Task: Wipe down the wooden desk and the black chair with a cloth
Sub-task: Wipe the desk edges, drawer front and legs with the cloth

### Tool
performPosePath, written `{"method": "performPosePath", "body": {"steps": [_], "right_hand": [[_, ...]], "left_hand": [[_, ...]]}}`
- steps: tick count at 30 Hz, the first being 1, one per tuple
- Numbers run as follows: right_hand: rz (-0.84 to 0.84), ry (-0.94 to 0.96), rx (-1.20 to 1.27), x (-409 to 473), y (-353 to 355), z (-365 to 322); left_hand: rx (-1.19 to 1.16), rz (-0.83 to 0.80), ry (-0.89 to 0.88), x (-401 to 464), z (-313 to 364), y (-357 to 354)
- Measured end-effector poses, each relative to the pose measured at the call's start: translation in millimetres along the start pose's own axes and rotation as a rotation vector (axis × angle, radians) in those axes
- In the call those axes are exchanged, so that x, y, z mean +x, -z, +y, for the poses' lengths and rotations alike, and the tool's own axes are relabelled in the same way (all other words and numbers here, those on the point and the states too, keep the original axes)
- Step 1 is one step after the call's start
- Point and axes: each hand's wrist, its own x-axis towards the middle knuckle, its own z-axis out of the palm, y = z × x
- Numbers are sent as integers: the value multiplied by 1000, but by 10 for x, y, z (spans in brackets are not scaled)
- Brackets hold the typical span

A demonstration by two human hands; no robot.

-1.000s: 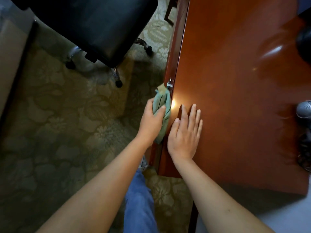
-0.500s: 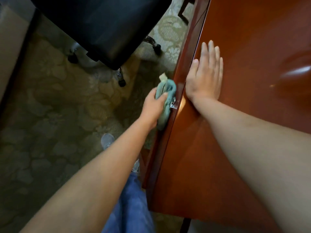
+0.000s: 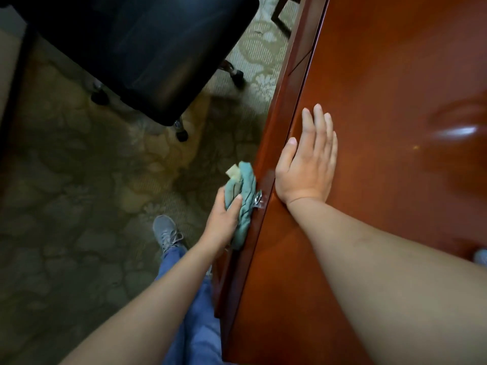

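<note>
Wooden desk [image 3: 382,75] fills the frame from 12 to 5 o'clock and black chair [image 3: 137,48] sits at 10–11 o'clock over patterned carpet [image 3: 66,206], framing much as half a second ago, view slightly shifted. Right hand [image 3: 307,164] lies flat on the desk top near its edge, fingers straight and close together, now lower and closer to the cloth than before. Left hand [image 3: 224,219] at 6–7 o'clock still grips the bunched teal cloth [image 3: 242,201], fingers curled round it, pressing it against the desk's front face, touching the metal handle [image 3: 257,199]; grey shoe [image 3: 166,233] now shows more fully at 7 o'clock.
</note>
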Motion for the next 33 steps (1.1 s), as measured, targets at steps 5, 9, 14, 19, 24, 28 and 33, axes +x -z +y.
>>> {"method": "performPosePath", "body": {"steps": [5, 9, 14, 19, 24, 28, 33], "right_hand": [[4, 4, -5, 17, -14, 0], [10, 4, -7, 15, -26, 11], [23, 5, -12, 18, -40, 13], [9, 2, -14, 16, -24, 12], [1, -1, -7, 9, -9, 3], [8, 1, 9, 15, -12, 14], [5, 3, 9, 12, -16, 21]], "left_hand": [[-34, 28, -18, 610, 331, -157], [-112, -4, -93, 1317, 1118, -369], [-75, -27, -166, 1426, 1319, -394], [-18, -94, -40, 658, 554, -81], [101, -220, 77, 296, 511, 148], [14, -145, -196, 760, 1366, -255], [-54, -94, -319, 1102, 2185, -561]]}}
